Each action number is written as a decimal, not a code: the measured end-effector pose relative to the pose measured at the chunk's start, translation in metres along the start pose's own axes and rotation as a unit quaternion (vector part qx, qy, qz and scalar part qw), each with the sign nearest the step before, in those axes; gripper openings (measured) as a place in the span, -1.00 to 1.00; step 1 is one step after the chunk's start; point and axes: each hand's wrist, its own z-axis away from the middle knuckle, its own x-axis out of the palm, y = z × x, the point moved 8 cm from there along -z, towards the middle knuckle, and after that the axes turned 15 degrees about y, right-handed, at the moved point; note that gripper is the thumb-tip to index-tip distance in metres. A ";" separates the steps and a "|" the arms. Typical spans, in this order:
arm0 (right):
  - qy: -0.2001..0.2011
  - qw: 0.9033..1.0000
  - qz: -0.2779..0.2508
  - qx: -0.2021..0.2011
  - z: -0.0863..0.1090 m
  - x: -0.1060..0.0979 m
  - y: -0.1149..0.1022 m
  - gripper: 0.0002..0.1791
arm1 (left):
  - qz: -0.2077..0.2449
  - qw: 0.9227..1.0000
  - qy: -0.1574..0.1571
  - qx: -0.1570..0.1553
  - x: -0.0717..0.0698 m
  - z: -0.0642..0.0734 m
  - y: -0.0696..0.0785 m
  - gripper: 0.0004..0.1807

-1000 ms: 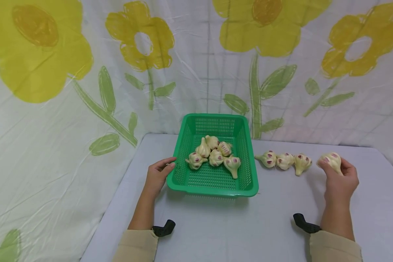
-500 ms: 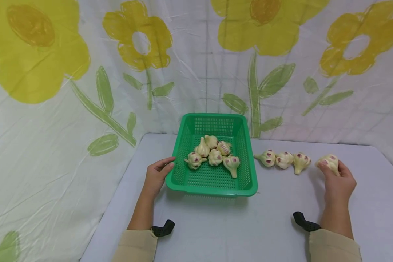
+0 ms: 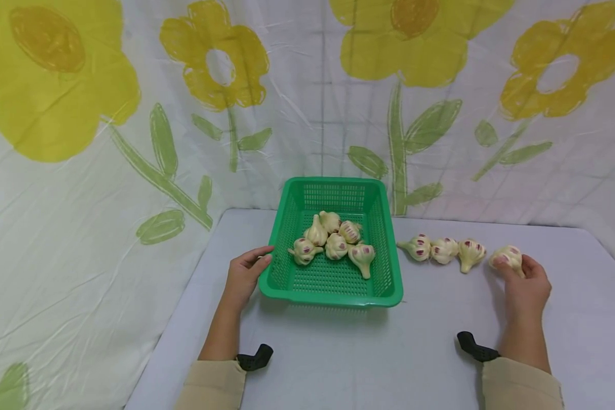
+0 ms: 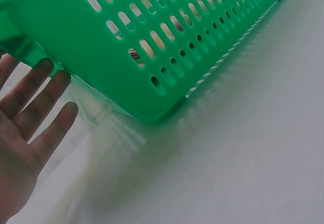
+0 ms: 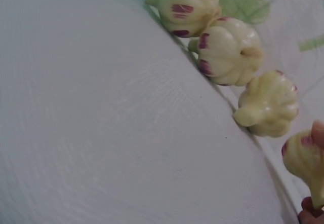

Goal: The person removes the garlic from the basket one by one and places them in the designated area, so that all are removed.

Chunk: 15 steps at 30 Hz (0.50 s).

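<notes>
While the right hand point(image 3: 528, 291) pinches a cream, purple-marked garlic bulb point(image 3: 509, 256), we see three similar bulbs point(image 3: 444, 250) just left; the left hand point(image 3: 243, 278), straight-fingered, touches the green plastic basket point(image 3: 330, 299).

No readable txt in any view — no labels, brands, nos. or signs legible, head or wrist.

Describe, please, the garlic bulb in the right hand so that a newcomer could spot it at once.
On the white table, find the green basket and the row of three garlic bulbs to its right. The bulb you want comes just past the row's right end, and it alone is held in the right hand.
</notes>
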 end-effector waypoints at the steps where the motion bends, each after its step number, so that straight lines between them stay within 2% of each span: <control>1: -0.001 1.000 0.005 0.000 0.000 0.000 0.001 -0.05 | -0.001 1.000 -0.001 0.001 0.000 0.000 0.000 -0.64; 5: -0.007 1.000 0.028 -0.006 -0.001 0.001 0.004 -0.07 | -0.003 1.000 -0.002 0.002 0.000 0.000 0.000 -0.65; 9: -0.018 0.997 0.068 -0.029 -0.002 0.004 0.004 -0.08 | -0.002 1.000 -0.001 0.004 0.001 0.000 0.001 -0.65; 15: -0.023 0.994 0.097 -0.049 -0.003 0.008 0.003 -0.09 | 0.002 1.000 0.002 0.004 0.000 0.000 0.002 -0.65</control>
